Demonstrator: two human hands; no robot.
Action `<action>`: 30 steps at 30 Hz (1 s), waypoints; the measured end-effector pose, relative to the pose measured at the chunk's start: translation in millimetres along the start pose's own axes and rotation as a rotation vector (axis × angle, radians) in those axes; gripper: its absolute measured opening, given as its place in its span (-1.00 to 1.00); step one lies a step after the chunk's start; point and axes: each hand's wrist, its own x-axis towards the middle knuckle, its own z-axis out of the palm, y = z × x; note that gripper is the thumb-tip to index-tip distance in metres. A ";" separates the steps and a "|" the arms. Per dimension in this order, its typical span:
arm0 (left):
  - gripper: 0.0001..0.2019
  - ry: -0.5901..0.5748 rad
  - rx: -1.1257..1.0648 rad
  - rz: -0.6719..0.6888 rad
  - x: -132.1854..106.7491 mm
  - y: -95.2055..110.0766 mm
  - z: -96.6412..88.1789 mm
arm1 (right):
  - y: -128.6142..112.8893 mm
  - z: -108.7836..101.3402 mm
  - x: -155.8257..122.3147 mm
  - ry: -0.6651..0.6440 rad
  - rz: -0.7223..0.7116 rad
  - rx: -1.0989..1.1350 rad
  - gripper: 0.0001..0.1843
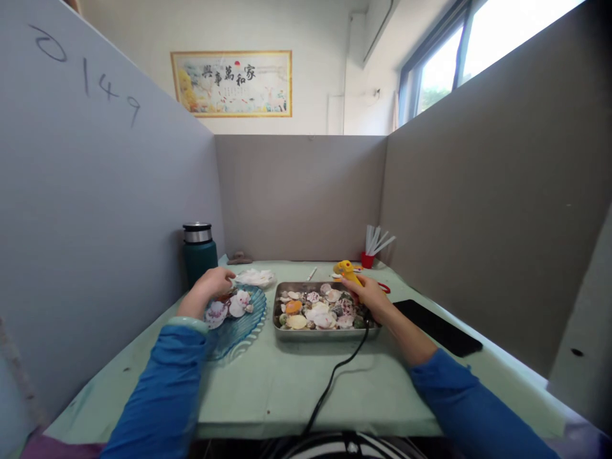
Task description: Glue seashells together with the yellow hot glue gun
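My right hand is wrapped around a yellow hot glue gun, held above the right end of a metal tray. A black cord runs from the gun down to the front table edge. In the tray lie many seashells, white, pinkish and orange. My left hand is over the far left part of a blue glass plate, fingers bent together; what they hold, if anything, is hidden. Beside those fingers, on the plate, are pale shell pieces with purplish markings.
A dark green bottle stands behind my left hand. A clear dish of white material sits behind the plate. At the back right is a red cup with white sticks. A black flat object lies on the right. Grey partitions enclose the table.
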 end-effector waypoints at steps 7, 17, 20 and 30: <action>-0.64 0.083 -0.032 0.054 -5.0 1.7 -7.1 | -3.1 1.4 1.0 0.074 -0.039 0.158 -0.61; -0.70 0.070 -0.178 0.534 -27.7 85.4 35.5 | -14.3 5.2 -7.8 0.053 0.049 0.172 -0.65; -0.70 -0.021 -0.155 0.603 -33.8 105.8 46.5 | -9.7 4.4 -5.9 0.092 0.075 0.109 -0.68; -0.62 -0.275 0.140 0.836 -44.9 146.3 70.2 | -8.1 6.8 -4.3 0.116 0.087 0.102 -0.71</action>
